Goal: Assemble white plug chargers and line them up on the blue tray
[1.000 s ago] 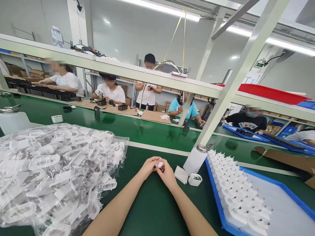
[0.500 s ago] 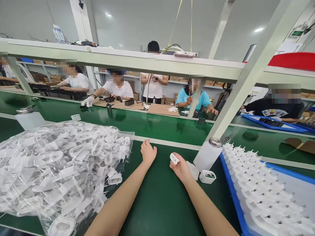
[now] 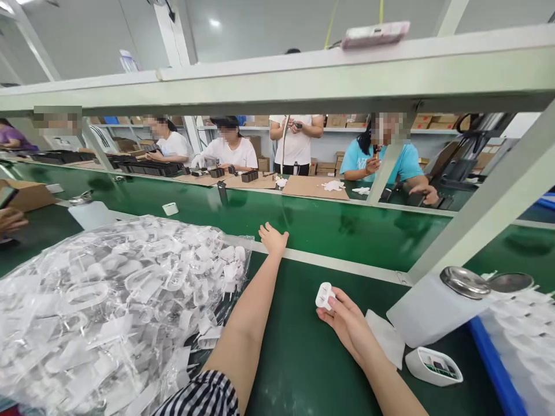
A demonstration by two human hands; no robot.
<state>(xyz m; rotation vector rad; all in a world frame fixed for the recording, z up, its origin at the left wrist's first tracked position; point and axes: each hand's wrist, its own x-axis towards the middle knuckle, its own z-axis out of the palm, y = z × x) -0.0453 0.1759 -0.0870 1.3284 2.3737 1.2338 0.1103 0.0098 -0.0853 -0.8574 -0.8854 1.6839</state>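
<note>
The left hand [image 3: 273,240] lies palm down on the green bench mat [image 3: 299,358], its fingers spread and pointing away from the person. The fingertips stop just short of the pale metal strip [image 3: 321,263] along the mat's far edge. Just left of those fingers is the corner of a clear plastic bag [image 3: 117,300] packed with white moulded parts, and the bag's edge runs along the left forearm. A striped sleeve [image 3: 199,396] shows at the bottom of that arm.

The right hand [image 3: 347,318] holds a small white charger casing [image 3: 323,296] at its fingertips, the thumb and curled fingers closing around it. The casing sits just above the mat, and its exact grip is partly hidden by the fingers. A broad stretch of green mat lies between the two hands.

Right of the right fingers lies a white wipe [image 3: 384,338], touching the base of a pump bottle [image 3: 433,306] with a metal lid. Below the bottle stands a small white cup [image 3: 433,367]. Farther right, the blue rim of a tray [image 3: 494,370] runs along the mat, with rows of white parts inside. At the far left edge, a co-worker's hand [image 3: 11,219] rests near a cardboard box [image 3: 26,195].
</note>
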